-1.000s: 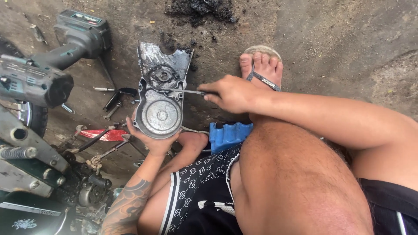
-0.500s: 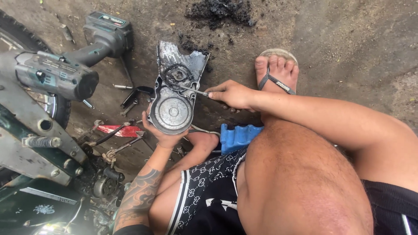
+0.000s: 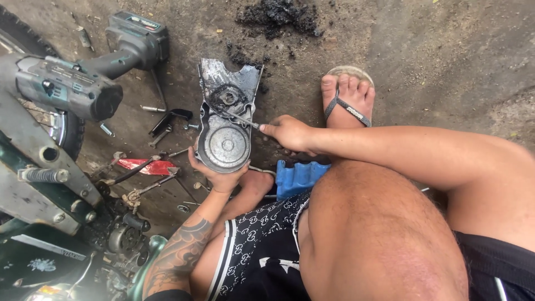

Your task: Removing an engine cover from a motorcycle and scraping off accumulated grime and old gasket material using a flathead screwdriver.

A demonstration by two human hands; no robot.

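My left hand grips the lower rim of a grey metal engine cover, held upright over the dirt ground, its round disc toward me. My right hand is closed on a thin metal tool whose tip reaches into the greasy recess near the cover's upper half. My bare knee fills the lower right, and my foot in a sandal rests beyond the right hand.
A cordless power tool lies on a motorcycle frame at left, beside a tyre. Small tools, bolts and a red-handled piece are scattered on the ground. A blue plastic block sits under my leg. A black grease pile lies ahead.
The camera view has shifted slightly; the cover and both hands keep the same hold, with the thin tool still worked in the cover's upper recess.
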